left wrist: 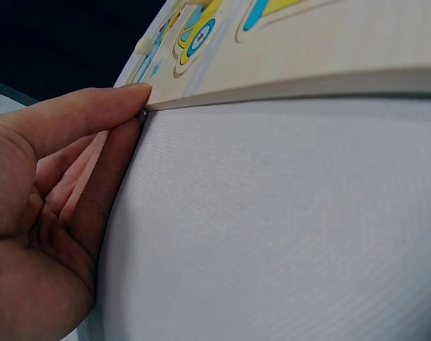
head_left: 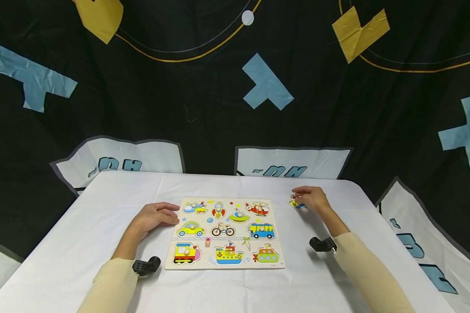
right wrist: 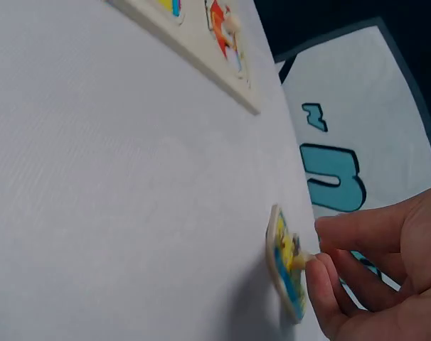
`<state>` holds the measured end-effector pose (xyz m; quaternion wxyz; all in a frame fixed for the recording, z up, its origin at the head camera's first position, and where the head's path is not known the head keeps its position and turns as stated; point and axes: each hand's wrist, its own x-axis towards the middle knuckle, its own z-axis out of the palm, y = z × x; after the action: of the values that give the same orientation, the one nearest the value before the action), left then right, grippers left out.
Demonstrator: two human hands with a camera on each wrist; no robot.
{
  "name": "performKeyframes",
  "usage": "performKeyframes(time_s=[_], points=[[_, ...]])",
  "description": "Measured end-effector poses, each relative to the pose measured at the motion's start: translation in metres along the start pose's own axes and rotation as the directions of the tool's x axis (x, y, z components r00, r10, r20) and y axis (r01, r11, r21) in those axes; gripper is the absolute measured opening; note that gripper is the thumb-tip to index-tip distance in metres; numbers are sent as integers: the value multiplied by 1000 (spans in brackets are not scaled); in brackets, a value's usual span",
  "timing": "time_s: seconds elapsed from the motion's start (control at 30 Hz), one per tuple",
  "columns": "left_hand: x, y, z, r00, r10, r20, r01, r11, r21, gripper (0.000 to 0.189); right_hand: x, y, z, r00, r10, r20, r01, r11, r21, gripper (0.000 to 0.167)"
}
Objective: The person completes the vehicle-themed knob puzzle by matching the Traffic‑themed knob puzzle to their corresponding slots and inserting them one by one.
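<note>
A wooden knobbed puzzle board (head_left: 225, 234) with pictured vehicles lies on the white table. My left hand (head_left: 156, 216) is at its left edge. In the left wrist view, thumb and fingers (left wrist: 94, 114) pinch that edge, thumb tip uppermost. To the right of the board, my right hand (head_left: 312, 198) holds a small blue-and-yellow puzzle piece (head_left: 296, 203) by its knob. The right wrist view shows this piece (right wrist: 285, 266) tilted and casting a shadow, its pale knob at the fingertips of the hand (right wrist: 386, 263). The fingers partly hide the knob.
The white-covered table (head_left: 203, 289) extends around the board. Behind it hangs a black cloth (head_left: 160, 100) with blue and yellow patches. A black wrist camera (head_left: 146, 266) sits on the left wrist, and another camera (head_left: 322, 244) on the right.
</note>
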<state>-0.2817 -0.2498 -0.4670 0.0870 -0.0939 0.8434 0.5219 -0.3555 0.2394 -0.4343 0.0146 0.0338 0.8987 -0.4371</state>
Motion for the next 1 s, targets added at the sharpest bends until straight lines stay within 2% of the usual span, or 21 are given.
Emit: performKeyframes(time_s=[0.2,0.57,0.7,1.0], points=[[0,2,-1,1000,-4,-1,4,1000,3,54,2,10,-1,999,44,-18,-44,999,12,42],[2,-1,0,1000,-16,-6,15,1000,-5,52,6,17,3,996,90,-17,-89,996,22,39],[0,1,-1,1000,-15,-7,15,1000,-8,52,7,19,4,995,93,-25,-93,995,25,37],[2,-1,1,1000,-28,-6,28,999,-19,52,9,22,8,993,110,-46,-109,994,7,30]])
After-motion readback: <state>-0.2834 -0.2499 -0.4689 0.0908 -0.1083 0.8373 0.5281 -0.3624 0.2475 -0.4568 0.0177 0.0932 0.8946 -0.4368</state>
